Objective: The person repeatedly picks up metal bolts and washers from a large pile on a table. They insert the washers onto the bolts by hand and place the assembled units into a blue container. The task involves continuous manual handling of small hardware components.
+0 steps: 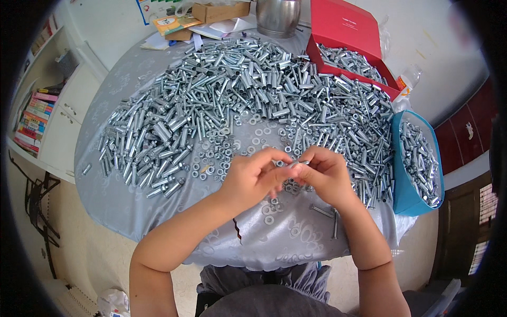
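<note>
My left hand [252, 177] and my right hand [326, 175] meet above the near middle of a round table covered with a grey cloth [127, 206]. Together their fingertips pinch one small silver bolt [294, 164] held level between them. A huge heap of silver metal sleeves and bolts [248, 90] fills the far half of the table. Loose washers and nuts [222, 153] lie scattered just beyond and below my hands. Two bolts [328, 214] lie apart on the cloth by my right wrist.
A blue bin [404, 185] full of metal parts stands at the right edge. An open red box [351, 50] with more parts sits far right, a steel pot [277, 16] and cardboard boxes behind. A white shelf with books [34, 113] is at left.
</note>
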`<state>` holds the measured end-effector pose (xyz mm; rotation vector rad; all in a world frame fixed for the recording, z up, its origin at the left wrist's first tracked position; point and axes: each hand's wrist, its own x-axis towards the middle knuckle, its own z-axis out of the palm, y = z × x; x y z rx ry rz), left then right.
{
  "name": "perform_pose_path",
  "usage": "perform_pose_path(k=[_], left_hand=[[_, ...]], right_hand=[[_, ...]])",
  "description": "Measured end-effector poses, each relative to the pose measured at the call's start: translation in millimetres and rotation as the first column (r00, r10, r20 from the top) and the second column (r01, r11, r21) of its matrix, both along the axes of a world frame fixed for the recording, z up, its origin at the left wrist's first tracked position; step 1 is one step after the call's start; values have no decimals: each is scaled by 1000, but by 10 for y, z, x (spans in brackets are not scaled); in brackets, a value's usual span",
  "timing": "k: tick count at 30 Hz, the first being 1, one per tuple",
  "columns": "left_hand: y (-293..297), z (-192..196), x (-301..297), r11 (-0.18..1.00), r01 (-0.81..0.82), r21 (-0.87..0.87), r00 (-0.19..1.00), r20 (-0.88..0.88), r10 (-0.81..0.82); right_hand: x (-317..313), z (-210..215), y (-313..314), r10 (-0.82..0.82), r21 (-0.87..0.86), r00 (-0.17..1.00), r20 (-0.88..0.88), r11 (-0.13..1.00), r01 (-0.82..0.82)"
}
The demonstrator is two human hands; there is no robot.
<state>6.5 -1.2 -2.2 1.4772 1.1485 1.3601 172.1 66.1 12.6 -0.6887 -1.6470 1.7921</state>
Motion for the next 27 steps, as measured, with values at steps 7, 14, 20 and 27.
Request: perform_pose_path(k=[7, 14, 20, 27], left_hand=[[0, 33, -18, 1000, 8, 5, 936, -351, -6], [91, 17, -75, 930, -68, 361, 876, -424, 229], [11, 70, -101, 990, -90, 106, 988, -117, 103], [131, -78, -220, 976, -201, 77, 978, 77, 195]], right_hand=[[-7, 1, -27, -70, 168, 973, 221, 985, 33], [54, 113, -4, -46, 236, 962, 268, 972, -19], [93, 143, -13, 206, 354, 952, 226, 893, -277], [118, 268, -82, 285, 398, 639, 715, 585, -706]])
